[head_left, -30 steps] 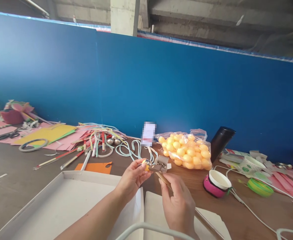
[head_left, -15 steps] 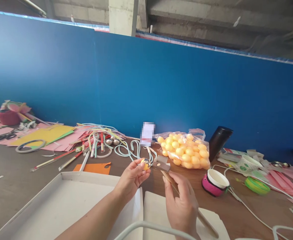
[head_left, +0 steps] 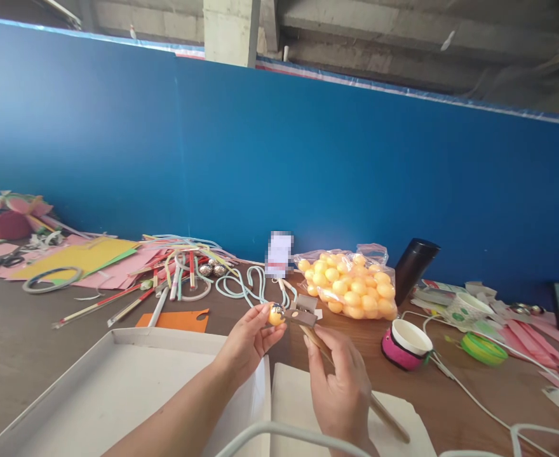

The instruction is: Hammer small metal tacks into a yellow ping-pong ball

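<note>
My left hand [head_left: 247,337] pinches a small orange ball [head_left: 276,315] between thumb and fingers. A dark, silvery patch shows on the ball's upper side. In my right hand [head_left: 342,379] is a hammer [head_left: 303,317], its metal head close to the ball's right side. Whether head and ball touch, I cannot tell. The wooden handle slants down to the right below my fingers. Behind both hands lies a clear plastic bag [head_left: 350,284] full of orange balls.
A shallow white box [head_left: 117,387] lies front left, beside white card [head_left: 293,381]. Tubes [head_left: 179,266], coloured paper [head_left: 84,259] and scissors [head_left: 3,260] spread leftward. A pink-wrapped cup [head_left: 407,346], a black cylinder [head_left: 415,270], green tape [head_left: 483,349] and white cable [head_left: 470,397] are right.
The ball has turned slightly in my left fingers, so its patch looks different. The hammer has shifted a little left with my right hand, and the view has moved slightly.
</note>
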Available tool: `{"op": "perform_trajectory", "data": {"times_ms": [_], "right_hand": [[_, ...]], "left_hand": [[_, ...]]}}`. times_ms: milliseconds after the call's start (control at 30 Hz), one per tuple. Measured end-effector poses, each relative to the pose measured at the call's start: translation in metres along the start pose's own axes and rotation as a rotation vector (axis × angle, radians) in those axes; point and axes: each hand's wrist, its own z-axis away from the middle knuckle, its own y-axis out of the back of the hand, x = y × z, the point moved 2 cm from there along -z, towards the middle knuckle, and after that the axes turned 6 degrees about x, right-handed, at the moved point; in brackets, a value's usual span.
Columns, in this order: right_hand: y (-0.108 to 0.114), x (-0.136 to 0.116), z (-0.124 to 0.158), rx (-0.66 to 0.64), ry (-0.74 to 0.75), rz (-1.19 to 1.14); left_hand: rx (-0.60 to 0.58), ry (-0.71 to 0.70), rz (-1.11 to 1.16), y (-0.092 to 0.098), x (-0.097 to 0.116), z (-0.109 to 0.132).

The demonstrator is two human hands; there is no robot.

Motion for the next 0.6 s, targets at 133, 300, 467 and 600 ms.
{"op": "perform_trajectory", "data": {"times_ms": [133, 300, 467, 600], "right_hand": [[-0.0002, -0.0001, 0.0001, -0.018, -0.004, 0.026], [-0.0017, -0.0009, 0.0015, -0.026, 0.015, 0.022], [-0.0027, -0.0002, 0.0015, -0.037, 0.012, 0.039], [-0.0026, -0.0003, 0.0008, -0.014, 0.011, 0.035]], "left_hand": [[-0.019, 0.002, 0.013, -0.0002, -0.0001, 0.0004], [-0.009, -0.005, 0.034, -0.0001, 0.0000, 0.0001], [-0.003, 0.000, 0.035, -0.0005, 0.0000, -0.0003], [-0.004, -0.006, 0.026, -0.0007, 0.0002, 0.0004]]}}
